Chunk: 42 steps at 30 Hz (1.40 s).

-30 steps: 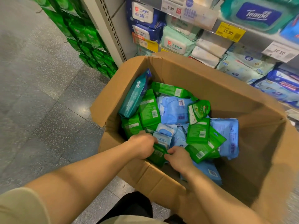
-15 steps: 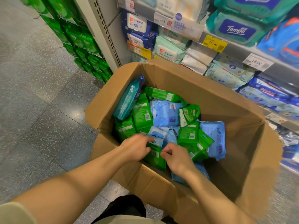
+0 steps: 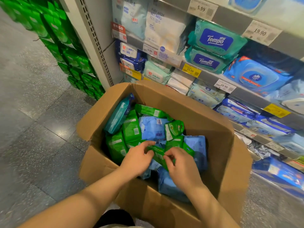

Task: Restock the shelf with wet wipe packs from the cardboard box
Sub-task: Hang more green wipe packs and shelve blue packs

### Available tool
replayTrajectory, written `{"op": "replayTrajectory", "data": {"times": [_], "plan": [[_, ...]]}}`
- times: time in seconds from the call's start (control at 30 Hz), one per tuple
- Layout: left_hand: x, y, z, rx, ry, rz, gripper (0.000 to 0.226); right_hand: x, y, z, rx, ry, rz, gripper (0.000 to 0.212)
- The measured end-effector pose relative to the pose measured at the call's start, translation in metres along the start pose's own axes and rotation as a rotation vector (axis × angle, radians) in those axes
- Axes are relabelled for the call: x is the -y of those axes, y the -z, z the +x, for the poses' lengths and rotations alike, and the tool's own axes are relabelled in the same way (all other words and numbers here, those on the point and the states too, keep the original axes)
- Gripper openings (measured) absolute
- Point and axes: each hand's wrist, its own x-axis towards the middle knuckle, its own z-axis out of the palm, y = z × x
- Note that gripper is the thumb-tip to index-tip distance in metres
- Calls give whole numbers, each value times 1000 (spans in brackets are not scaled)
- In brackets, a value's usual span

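Grip: my left hand (image 3: pixel 137 159) and right hand (image 3: pixel 181 165) both pinch one green pack (image 3: pixel 158 153), fingers curled, to lift it.
Box (image 3: pixel 213 129): beside shelf (image 3: pixel 212 74), short reach.

One head-worn wide-angle view looks forward and steeply down from above the cardboard box (image 3: pixel 164 209), close enough that both forearms enter from the bottom edge. It faces the shelf (image 3: pixel 212 74), which slants across the upper right, with the floor (image 3: pixel 32 129) filling the left side.
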Motion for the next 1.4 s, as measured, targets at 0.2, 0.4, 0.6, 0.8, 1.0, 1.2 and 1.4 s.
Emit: {"op": "replayTrajectory", "data": {"times": [0.2,0.4,0.6,0.8,1.0,1.2,1.4], "plan": [[-31,2,-13,-59,100,-292,26,3,24,-10,-54,120,-95,5],[-68,4,-21,-20,247,-564,39,8,41,-20,-208,345,-152,15],[-90,0,-24,51,220,-746,50,19,52,-25,-296,485,-256,19],[-97,-6,-25,53,185,-784,47,25,56,-29,-324,532,-330,21],[-105,10,-25,47,52,-849,66,29,67,-35,-282,416,-196,11],[-104,38,-22,86,-94,-825,64,39,85,-38,-490,-43,195,3],[-117,54,-26,196,-176,-853,65,64,109,-37,-494,-494,857,19]]}}
